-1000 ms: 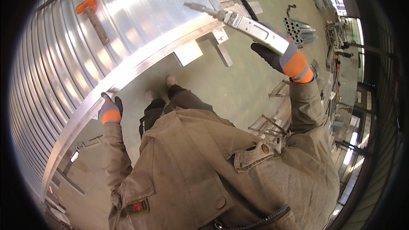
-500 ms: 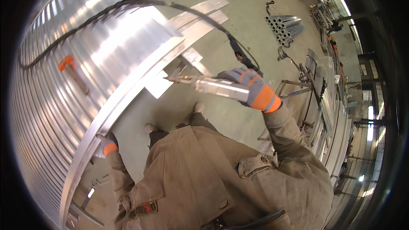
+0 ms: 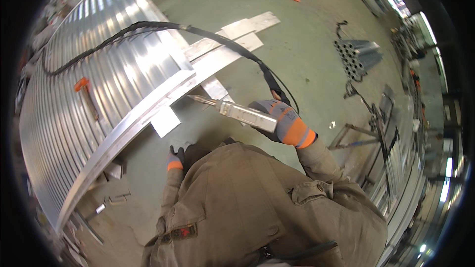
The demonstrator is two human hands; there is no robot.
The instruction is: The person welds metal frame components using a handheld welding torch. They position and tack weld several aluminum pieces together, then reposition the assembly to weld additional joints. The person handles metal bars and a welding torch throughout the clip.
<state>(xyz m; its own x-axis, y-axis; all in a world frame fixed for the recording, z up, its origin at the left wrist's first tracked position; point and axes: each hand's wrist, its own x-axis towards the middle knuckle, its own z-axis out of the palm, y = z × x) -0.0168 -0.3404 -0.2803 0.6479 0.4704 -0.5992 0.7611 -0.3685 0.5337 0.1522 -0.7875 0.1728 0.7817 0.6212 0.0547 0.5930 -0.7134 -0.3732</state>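
In my gloved right hand [image 3: 283, 118] is a handheld welding gun [image 3: 245, 115] with a silver body and a pointed nozzle. Its nozzle points left, toward the metal panel's edge but apart from it. From the gun's rear a thick black cable [image 3: 222, 38] arcs left over the panel. My gloved left hand [image 3: 176, 158] hangs free beside my body, thumb and fingers apart, with nothing in it. On the large ribbed metal panel [image 3: 59, 118] lies a hammer [image 3: 87, 98] with an orange head. A bright metal frame rail [image 3: 126, 127] runs along the panel's near edge.
Flat metal strips [image 3: 232, 55] jut out past the panel's right side. A small square plate [image 3: 166, 121] sticks out below the rail. Bundled metal tubes [image 3: 354, 58] lie on the floor at the right, near a metal stand [image 3: 354, 136] and stacked profiles [image 3: 396, 168].
My left hand has let go of the rail and moved right, toward my body. The welding gun has shifted slightly left and down in view. The panel now shows farther off.
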